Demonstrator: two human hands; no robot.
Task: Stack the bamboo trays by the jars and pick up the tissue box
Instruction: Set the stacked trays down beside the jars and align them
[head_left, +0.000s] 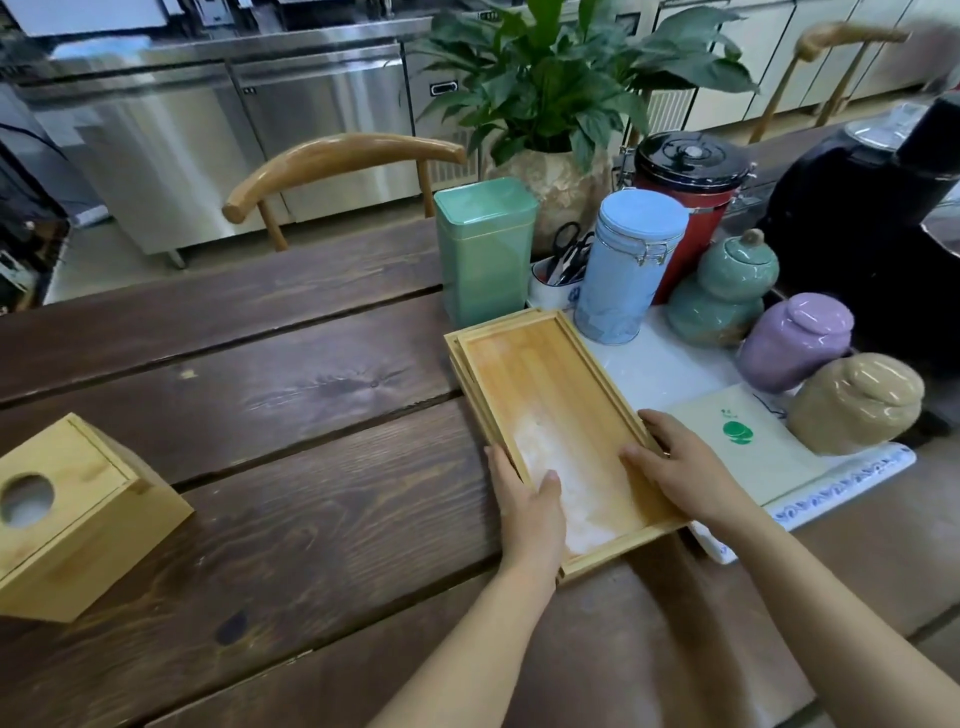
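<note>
A bamboo tray (545, 384) lies on top of another bamboo tray (453, 347), whose edge shows at the far left corner. The stack sits on the dark wooden table (260, 405), beside the jars. My left hand (527, 506) grips the top tray's left rim, thumb inside. My right hand (680, 467) holds its right rim, thumb inside too. The bamboo tissue box (72, 514), with a round hole on top, stands at the table's left edge, far from both hands.
Behind the trays stand a green tin (485, 249), a light blue canister (626, 265), a red canister (685, 192), a teal gourd jar (727, 291), a purple jar (797, 343) and a beige jar (857, 402). A white mat (675, 374) lies under them. A potted plant (561, 88) and a chair (343, 161) stand behind.
</note>
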